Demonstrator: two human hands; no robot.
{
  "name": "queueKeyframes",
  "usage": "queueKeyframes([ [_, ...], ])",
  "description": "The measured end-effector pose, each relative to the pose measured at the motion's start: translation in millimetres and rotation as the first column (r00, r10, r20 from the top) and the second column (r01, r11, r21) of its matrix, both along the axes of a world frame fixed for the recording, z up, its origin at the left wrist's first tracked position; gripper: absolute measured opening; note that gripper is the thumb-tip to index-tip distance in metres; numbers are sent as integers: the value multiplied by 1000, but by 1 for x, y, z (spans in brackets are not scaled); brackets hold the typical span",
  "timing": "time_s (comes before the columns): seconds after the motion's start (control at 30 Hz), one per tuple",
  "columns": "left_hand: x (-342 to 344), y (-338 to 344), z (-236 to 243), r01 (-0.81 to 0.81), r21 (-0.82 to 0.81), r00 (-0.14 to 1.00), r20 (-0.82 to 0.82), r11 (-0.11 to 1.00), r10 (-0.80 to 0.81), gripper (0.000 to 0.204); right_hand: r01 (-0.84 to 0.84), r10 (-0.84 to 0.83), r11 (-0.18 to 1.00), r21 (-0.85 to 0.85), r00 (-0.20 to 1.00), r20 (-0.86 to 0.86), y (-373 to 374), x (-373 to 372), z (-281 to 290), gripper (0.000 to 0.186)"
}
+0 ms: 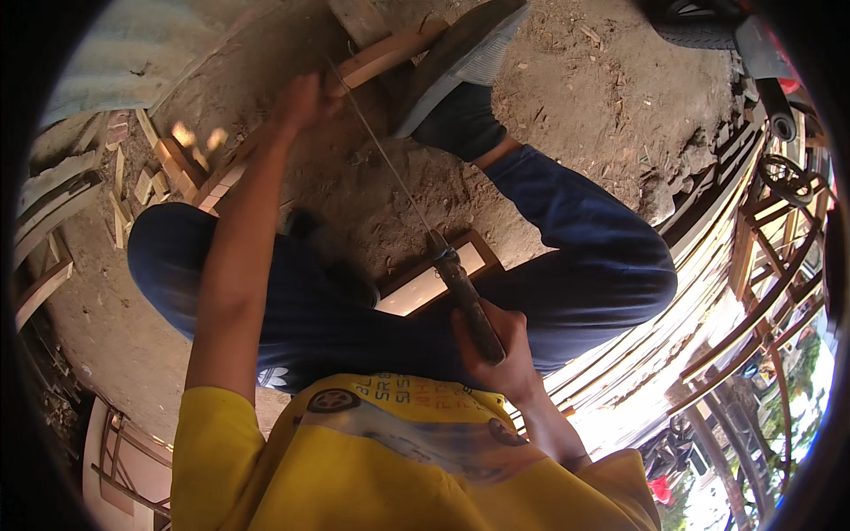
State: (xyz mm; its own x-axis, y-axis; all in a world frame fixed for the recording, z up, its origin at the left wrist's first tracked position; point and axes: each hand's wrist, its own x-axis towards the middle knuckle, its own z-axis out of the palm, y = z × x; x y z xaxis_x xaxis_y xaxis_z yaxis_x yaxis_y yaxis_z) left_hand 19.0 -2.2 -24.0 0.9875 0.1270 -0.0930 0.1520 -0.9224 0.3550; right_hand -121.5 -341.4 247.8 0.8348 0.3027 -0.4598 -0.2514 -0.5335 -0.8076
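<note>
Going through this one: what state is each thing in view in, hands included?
Right bare hand: closed around the dark cylindrical saw handle.
Left bare hand: at the brown wooden bar, grip unclear.
Long thin metal saw blade: slanted, crossing the bar in view; contact unclear.
Blue-trousered legs: bent.
Rectangular brown wooden frame: partly hidden.

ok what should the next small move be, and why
Probably a short, slow pull on the saw: the right hand grips its handle, its thin blade crosses the wooden bar in this view, and the left hand is close beside the blade.
</note>
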Motion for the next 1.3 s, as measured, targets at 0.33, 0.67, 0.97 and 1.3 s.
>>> queueKeyframes([
  [0.33,1,2,17,-10,-49,995,-101,999,5,49,-57,54,998,40,996,74,5,1,-19,12],
  [0.67,11,11,31,26,-306,967,-234,952,-102,58,-40,38,999,18,995,97,1,4,12,15],
  [0.97,6,18,34,53,-331,962,-235,942,-136,62,-62,53,996,62,988,142,36,45,-45,18],
  [1.3,-4,-22,52,-151,-142,981,-141,978,131,50,21,-57,974,226,986,155,83,85,-101,17],
])
